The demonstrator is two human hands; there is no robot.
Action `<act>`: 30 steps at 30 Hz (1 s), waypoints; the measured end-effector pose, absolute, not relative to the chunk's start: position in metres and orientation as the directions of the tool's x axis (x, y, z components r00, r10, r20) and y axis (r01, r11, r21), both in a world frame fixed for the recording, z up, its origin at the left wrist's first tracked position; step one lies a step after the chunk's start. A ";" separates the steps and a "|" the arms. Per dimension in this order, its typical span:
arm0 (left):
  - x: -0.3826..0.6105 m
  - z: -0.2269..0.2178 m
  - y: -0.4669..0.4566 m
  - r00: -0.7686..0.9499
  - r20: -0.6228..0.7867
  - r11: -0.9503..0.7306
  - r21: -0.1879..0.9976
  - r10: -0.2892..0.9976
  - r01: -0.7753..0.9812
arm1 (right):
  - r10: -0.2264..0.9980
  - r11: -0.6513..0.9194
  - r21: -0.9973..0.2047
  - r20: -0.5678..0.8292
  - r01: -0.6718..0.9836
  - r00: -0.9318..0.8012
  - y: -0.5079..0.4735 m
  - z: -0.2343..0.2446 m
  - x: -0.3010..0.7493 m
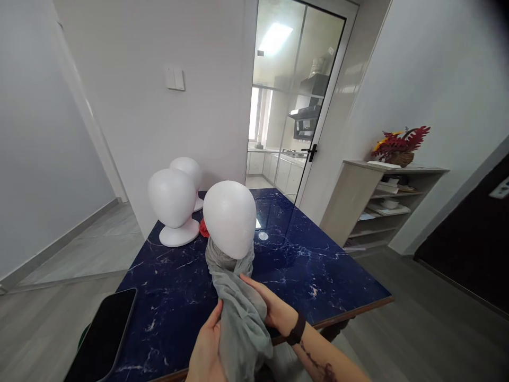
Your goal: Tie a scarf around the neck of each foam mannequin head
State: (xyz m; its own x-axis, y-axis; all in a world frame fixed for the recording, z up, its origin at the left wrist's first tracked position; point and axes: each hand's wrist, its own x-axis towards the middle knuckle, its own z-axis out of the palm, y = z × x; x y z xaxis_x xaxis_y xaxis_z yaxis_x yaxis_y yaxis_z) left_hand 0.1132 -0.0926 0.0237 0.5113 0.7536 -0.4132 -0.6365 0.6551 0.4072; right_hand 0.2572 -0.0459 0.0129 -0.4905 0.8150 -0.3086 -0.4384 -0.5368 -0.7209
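Sheer grey fabric scarf (244, 331) encircles white foam mannequin head (229, 217) at the neck; wrap appears formed, 6 o'clock end unsecured. Left hand (207, 345) and right hand (274, 307) clamp this end. At 10 o'clock, two further white foam heads (174, 196) occupy blue marbled worktop (318, 276).

Neck of front white head (230, 215) invisible under grey scarf (240, 321); phone (104, 331) partly past lower edge

A grey scarf (243, 326) is held by the left hand (205, 347) and right hand (273, 306) – its upper part is wound below a white mannequin head (230, 217).
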 end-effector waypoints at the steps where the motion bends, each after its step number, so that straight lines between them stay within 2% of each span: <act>1: 0.119 0.025 -0.094 0.523 -0.437 0.677 0.384 0.732 -0.628 | 0.773 -0.591 -0.681 -0.328 -0.431 -0.542 -0.044 0.015 0.258; 3: 0.129 0.028 -0.094 0.540 -0.496 0.721 0.316 0.680 -0.617 | 0.733 -0.637 -0.655 -0.351 -0.407 -0.583 -0.040 0.019 0.260; 6: 0.139 0.031 -0.094 0.539 -0.551 0.740 0.240 0.637 -0.629 | 0.754 -0.581 -0.747 -0.347 -0.321 -0.558 -0.038 0.025 0.261; 9: 0.137 0.034 -0.096 0.502 -0.589 0.731 0.244 0.634 -0.638 | 0.738 -0.527 -0.826 -0.327 -0.200 -0.590 -0.039 0.030 0.262; 11: 0.131 0.035 -0.100 0.472 -0.591 0.717 0.285 0.654 -0.636 | 0.738 -0.512 -0.839 -0.320 -0.184 -0.593 -0.038 0.034 0.264; 16: 0.113 0.027 -0.098 0.352 -0.529 0.602 0.431 0.772 -0.672 | 0.789 -0.525 -0.796 -0.324 -0.302 -0.522 -0.035 0.037 0.269; 21: 0.103 0.015 -0.081 0.059 -0.455 0.390 0.681 0.889 -0.620 | 0.757 -0.580 -0.757 -0.367 -0.300 -0.540 -0.038 0.036 0.274; 24: 0.099 0.018 -0.077 -0.045 -0.450 0.350 0.750 0.892 -0.562 | 0.762 -0.592 -0.755 -0.410 -0.281 -0.501 -0.041 0.036 0.278; 27: 0.096 0.023 -0.080 -0.104 -0.397 0.283 0.792 0.912 -0.542 | 0.797 -0.569 -0.729 -0.376 -0.380 -0.472 -0.043 0.032 0.278; 30: 0.092 0.022 -0.087 -0.159 -0.267 0.171 0.877 0.950 -0.450 | 0.843 -0.524 -0.694 -0.343 -0.494 -0.414 -0.042 0.022 0.274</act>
State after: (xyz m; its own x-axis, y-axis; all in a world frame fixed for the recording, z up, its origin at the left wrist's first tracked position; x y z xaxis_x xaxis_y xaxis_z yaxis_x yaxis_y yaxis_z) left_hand 0.0918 -0.0869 0.0222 -0.1589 0.9505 -0.2670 -0.4497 0.1711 0.8766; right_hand 0.2738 -0.0416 0.0219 -0.4139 0.8434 -0.3426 -0.4940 -0.5242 -0.6937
